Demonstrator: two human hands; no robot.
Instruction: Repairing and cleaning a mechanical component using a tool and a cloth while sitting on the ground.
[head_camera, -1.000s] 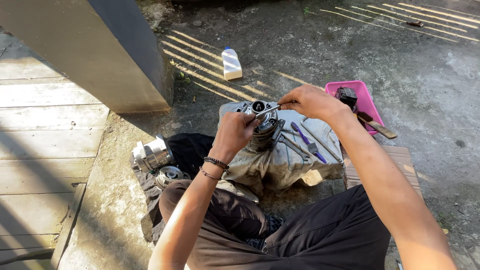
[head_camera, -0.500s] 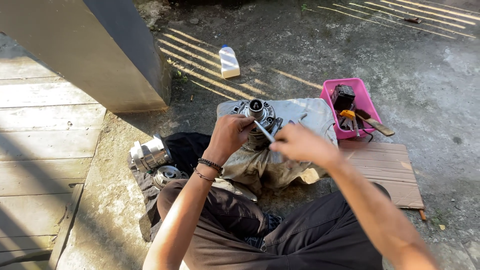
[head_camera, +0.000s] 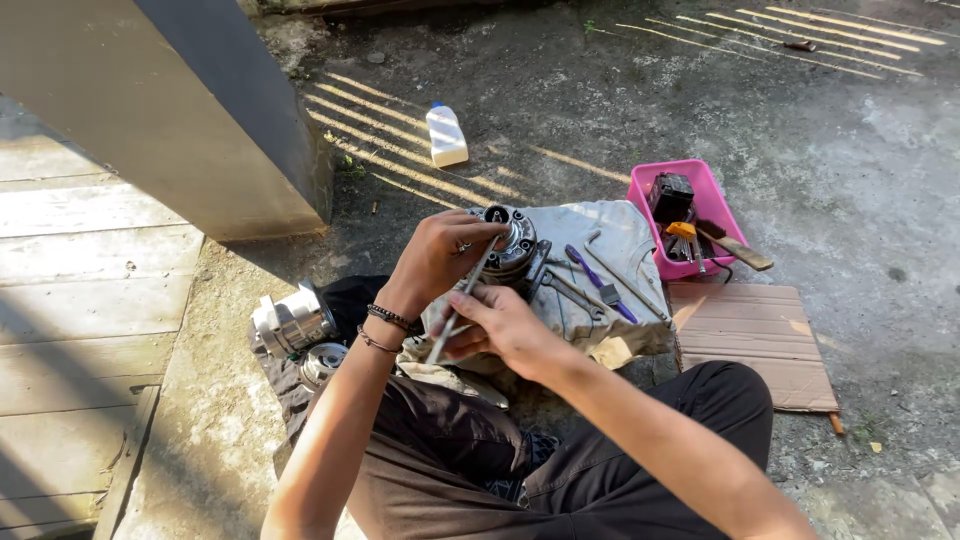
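Far to the left of both hands, a shiny metal part (head_camera: 292, 320) lies on a dark cloth (head_camera: 345, 300) on the ground, with a smaller round metal piece (head_camera: 322, 364) just below it. The left hand (head_camera: 440, 258) has a ring and two bracelets at the wrist. Its grip is curled over the near side of a round metal motor part (head_camera: 512, 242), and the fingers touch it. Just below that hand, the right hand (head_camera: 500, 328) has its grip pressed together on a long thin metal rod (head_camera: 462, 302). The rod slants up from that hand to the round motor part, past the left hand's fingers. The motor part sits on a grey cloth (head_camera: 620, 225) on the ground, right above the right hand. Up and behind the hands stands a small white bottle (head_camera: 446, 135) in the sun. To the right of the hands, a wrench (head_camera: 572, 293), a purple-handled tool (head_camera: 592, 276) and a bent metal key (head_camera: 618, 268) lie on the grey cloth. Further right is a pink tray (head_camera: 712, 190) with tools in it, and a flat piece of cardboard (head_camera: 760, 340) lies below it.
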